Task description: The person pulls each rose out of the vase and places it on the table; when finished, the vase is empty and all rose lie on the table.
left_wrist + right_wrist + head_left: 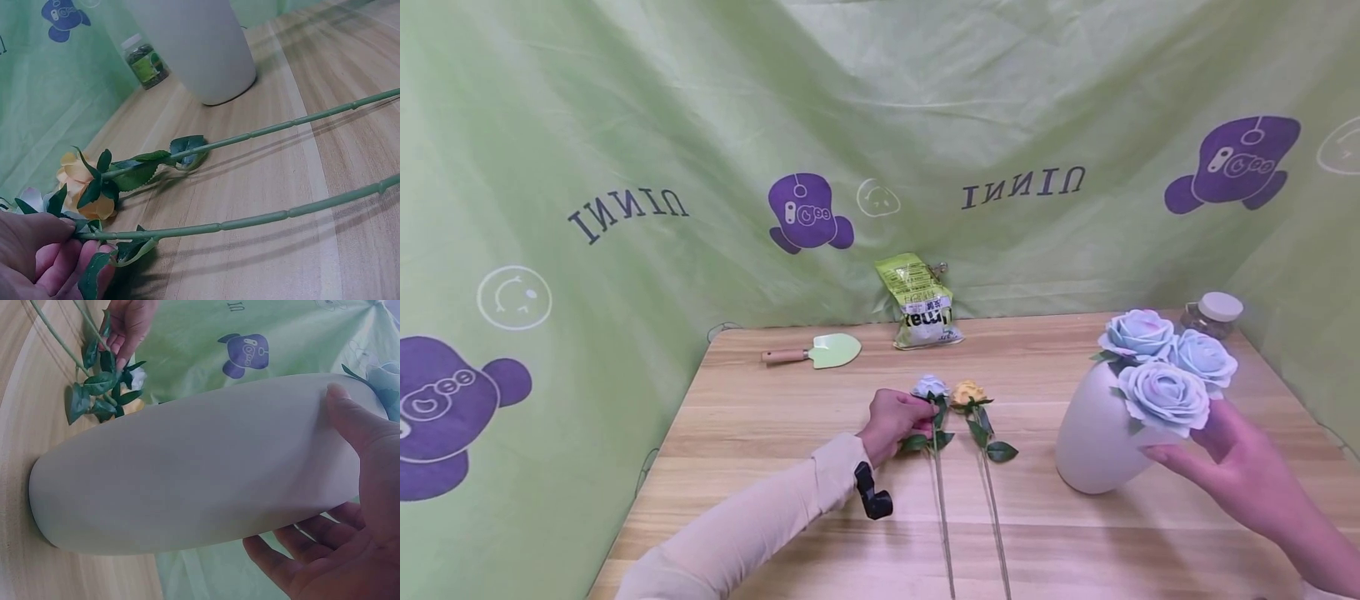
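Observation:
My left hand (895,423) pinches the stem of a pale blue artificial rose (930,387) just below its bloom. In the left wrist view the thumb presses on the green stem (250,221), with leaves around the fingers. Beside it on the table lies a yellow artificial rose (968,393), its stem running toward me. A white vase (1086,433) stands to the right, with several light blue roses (1165,396) at its mouth. My right hand (1247,475) grips the vase near the top, thumb on one side and fingers around the other.
A green trowel (835,351) with a wooden handle lies at the back left of the wooden table (737,467). Behind the roses stands a green and white bag (921,304). A white-lidded jar (1219,308) is at the back right. Green cloth (700,100) hangs around the table.

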`<control>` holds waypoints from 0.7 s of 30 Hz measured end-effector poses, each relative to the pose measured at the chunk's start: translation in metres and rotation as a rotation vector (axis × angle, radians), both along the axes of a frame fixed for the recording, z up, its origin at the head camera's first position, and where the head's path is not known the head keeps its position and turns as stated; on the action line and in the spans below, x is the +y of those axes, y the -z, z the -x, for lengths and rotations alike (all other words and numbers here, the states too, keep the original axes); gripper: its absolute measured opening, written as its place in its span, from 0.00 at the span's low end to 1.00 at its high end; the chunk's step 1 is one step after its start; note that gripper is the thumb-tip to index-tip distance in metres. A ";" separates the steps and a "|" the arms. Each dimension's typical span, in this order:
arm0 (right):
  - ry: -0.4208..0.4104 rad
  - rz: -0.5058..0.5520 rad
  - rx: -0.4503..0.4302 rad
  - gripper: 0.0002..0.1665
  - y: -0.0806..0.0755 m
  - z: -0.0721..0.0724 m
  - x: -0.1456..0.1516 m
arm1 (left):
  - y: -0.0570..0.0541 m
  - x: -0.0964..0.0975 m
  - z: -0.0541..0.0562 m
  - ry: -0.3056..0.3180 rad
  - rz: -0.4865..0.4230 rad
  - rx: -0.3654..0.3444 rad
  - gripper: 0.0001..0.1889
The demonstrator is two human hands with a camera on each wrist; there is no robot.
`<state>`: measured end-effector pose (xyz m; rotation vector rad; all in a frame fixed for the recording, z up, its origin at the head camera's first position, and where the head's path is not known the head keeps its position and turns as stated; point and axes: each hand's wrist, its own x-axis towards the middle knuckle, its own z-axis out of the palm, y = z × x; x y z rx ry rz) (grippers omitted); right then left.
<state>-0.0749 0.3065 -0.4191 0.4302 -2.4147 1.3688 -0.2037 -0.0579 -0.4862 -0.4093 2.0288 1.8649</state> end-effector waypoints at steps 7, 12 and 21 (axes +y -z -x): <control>-0.002 0.014 0.017 0.53 -0.001 -0.001 -0.001 | 0.001 0.001 0.000 -0.003 0.030 0.013 0.05; 0.002 0.012 0.007 0.53 0.000 -0.001 -0.001 | 0.001 0.001 -0.002 0.006 0.084 0.040 0.05; 0.008 0.004 -0.003 0.52 0.002 0.000 0.000 | -0.001 -0.002 -0.005 0.103 0.276 0.140 0.04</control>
